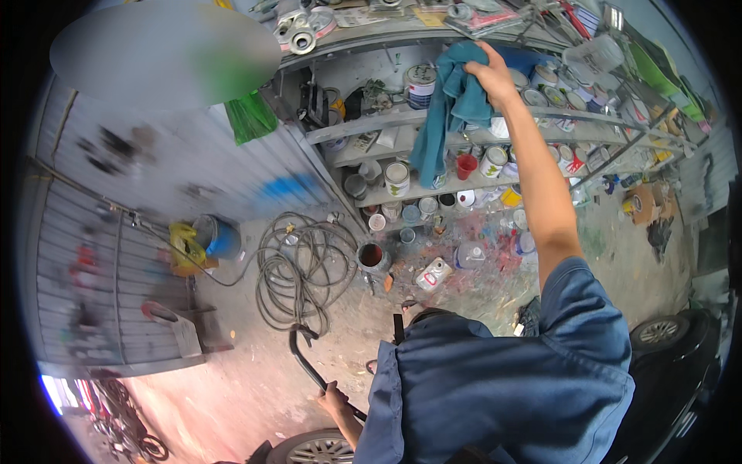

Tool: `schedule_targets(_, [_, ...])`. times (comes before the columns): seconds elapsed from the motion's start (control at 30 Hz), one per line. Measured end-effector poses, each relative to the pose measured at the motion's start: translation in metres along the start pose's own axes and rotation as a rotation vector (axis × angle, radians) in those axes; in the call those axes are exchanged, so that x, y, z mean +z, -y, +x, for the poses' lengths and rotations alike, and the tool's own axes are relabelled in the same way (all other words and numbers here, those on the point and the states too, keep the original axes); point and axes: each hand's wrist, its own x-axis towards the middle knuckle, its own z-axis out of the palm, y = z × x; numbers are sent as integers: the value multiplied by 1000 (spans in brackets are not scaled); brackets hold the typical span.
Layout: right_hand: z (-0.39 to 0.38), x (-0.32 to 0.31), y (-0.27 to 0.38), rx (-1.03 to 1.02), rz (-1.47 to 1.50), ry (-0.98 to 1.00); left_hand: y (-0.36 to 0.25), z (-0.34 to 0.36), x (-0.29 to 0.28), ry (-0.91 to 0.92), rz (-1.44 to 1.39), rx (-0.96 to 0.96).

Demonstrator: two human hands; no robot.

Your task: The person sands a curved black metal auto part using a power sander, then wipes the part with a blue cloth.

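Note:
My right arm reaches far forward to the shelves, and my right hand (490,76) grips a teal cloth (452,100). The cloth hangs down in folds from the fingers, in front of the upper shelves. Low at the left, my left hand (332,397) is wrapped round a long black rod with a bent, hooked end (306,366). Its bent end points toward a coiled grey hose (290,271) on the floor; I cannot tell whether the two touch or join. What kind of tool the rod is cannot be made out.
Metal shelves (371,122) carry many paint cans (397,178) and a red cup (466,165). An open can (374,257) and a white tin (434,273) stand or lie on the stained floor. A blue bucket (219,237) stands left; a dark car (680,348) is right.

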Motion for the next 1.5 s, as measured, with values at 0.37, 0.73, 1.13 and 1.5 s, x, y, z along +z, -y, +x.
schedule_targets(0.37, [-14,58,-90,18,-968,-78,-7,-17,-5,-26,-153,-31])
schedule_targets(0.73, [-73,75,-96,-77,-936,-534,-24,-46,-19,-69,-324,27])
schedule_targets(1.13, [28,-48,-204,230,-808,-429,-83,-66,-75,396,-983,269])
schedule_targets(1.5, [-31,39,-220,161,-109,-627,-93,-81,-84,950,-1242,631])
